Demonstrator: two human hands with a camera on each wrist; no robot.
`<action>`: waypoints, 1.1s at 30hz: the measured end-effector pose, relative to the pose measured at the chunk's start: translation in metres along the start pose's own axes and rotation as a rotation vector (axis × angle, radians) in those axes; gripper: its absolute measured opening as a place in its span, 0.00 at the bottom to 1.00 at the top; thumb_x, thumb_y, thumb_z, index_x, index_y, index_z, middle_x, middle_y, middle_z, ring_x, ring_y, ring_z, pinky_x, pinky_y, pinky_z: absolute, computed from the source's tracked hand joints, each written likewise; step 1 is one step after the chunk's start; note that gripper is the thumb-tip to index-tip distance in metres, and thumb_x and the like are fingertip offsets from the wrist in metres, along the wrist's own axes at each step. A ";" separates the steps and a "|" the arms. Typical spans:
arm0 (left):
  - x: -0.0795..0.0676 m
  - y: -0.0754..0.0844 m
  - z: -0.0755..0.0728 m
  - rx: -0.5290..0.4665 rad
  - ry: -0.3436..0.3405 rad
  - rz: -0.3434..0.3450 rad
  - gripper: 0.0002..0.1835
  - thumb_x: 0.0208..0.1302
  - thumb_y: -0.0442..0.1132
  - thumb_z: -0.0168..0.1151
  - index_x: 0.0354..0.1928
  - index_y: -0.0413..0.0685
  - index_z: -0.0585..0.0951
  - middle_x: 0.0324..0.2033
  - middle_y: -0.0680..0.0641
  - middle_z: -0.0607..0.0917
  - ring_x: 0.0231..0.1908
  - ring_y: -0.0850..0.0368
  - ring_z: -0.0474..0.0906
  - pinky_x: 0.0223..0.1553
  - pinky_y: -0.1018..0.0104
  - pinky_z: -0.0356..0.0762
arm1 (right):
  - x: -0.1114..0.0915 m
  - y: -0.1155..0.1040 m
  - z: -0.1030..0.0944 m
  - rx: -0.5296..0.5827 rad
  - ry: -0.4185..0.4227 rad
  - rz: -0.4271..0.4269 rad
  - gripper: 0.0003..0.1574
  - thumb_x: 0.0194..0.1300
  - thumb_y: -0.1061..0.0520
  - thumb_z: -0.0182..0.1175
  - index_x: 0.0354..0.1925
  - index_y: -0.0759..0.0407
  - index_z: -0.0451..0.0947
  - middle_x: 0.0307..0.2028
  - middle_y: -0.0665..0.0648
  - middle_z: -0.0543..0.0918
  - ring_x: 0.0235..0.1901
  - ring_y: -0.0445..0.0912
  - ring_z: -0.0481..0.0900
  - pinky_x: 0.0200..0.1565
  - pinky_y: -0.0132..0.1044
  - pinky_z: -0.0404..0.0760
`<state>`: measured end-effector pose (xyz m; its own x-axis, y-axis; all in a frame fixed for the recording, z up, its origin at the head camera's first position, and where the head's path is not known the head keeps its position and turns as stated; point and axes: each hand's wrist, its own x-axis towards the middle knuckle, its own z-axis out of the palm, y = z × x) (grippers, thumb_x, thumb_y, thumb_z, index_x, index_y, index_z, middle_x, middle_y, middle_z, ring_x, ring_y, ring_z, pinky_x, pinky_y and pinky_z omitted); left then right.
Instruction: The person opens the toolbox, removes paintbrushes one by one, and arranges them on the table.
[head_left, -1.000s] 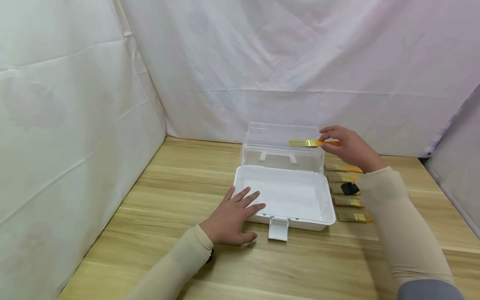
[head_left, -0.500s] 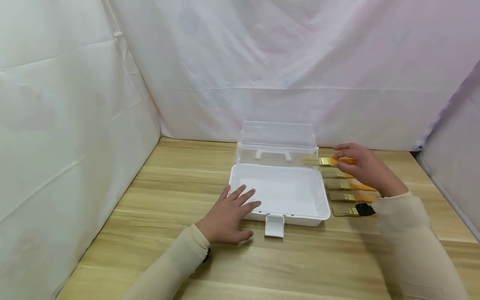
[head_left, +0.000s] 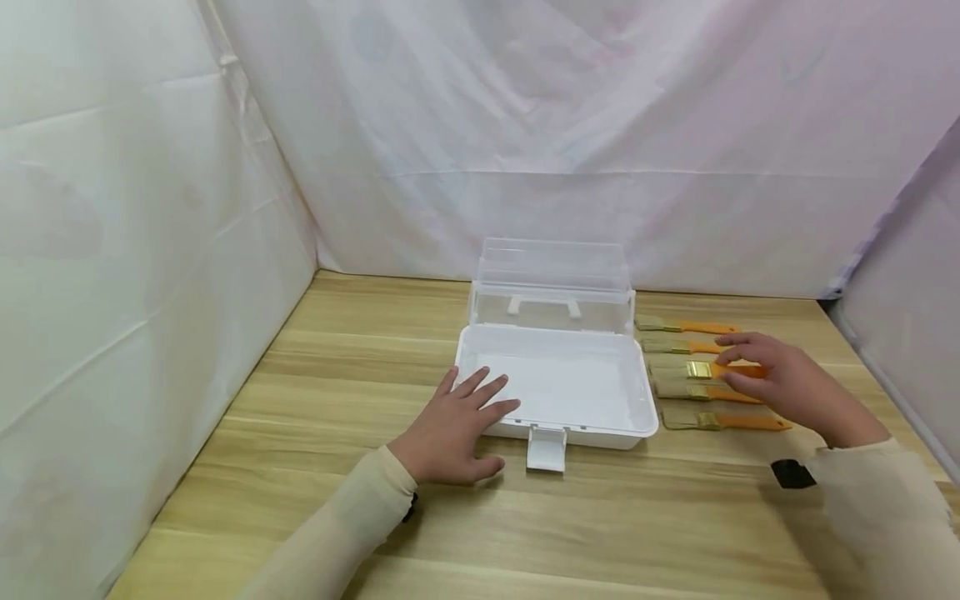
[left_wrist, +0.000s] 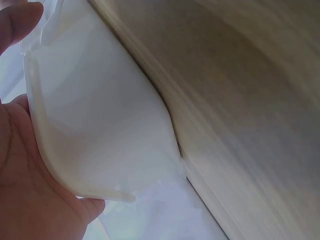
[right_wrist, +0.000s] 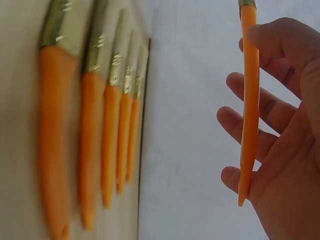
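A white plastic box (head_left: pixel 570 379) stands with its clear lid (head_left: pixel 553 267) swung back. My left hand (head_left: pixel 453 429) rests with spread fingers over the box's front left corner; in the left wrist view the palm lies along the rim (left_wrist: pixel 42 135). My right hand (head_left: pixel 791 383) pinches a flat paintbrush (head_left: pixel 699 370) by its orange handle (right_wrist: pixel 250 105), thumb close to the gold ferrule. The held brush is above a row of similar paintbrushes (head_left: pixel 708 327) right of the box, overlapping the middle of the row in the head view. Several orange handles (right_wrist: pixel 91 150) show in the right wrist view.
The wood-grain table (head_left: pixel 337 358) is bounded by a white cloth wall (head_left: pixel 150 250) on the left and another cloth (head_left: pixel 525 125) behind. The box's front latch (head_left: pixel 547 450) hangs down onto the table side. A small black piece (head_left: pixel 792 474) sits by the right sleeve.
My right hand has carried the paintbrush from in front of the clear lid rightward and nearer, over the row of brushes. My left hand keeps its place on the box. The head view shifts slightly.
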<state>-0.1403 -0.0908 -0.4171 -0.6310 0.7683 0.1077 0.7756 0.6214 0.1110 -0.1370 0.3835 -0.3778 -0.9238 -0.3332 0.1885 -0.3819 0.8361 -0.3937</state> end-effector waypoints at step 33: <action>-0.001 0.000 -0.002 0.003 0.030 0.011 0.37 0.59 0.60 0.62 0.71 0.59 0.70 0.74 0.47 0.63 0.74 0.44 0.52 0.69 0.36 0.45 | -0.063 0.029 0.042 0.105 -0.141 0.039 0.15 0.59 0.63 0.70 0.35 0.41 0.80 0.59 0.71 0.73 0.57 0.69 0.67 0.46 0.20 0.59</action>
<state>-0.1395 -0.0917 -0.4156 -0.6231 0.7699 0.1382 0.7822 0.6139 0.1066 -0.0908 0.4102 -0.4390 -0.9297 -0.3654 0.0463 -0.3397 0.8021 -0.4912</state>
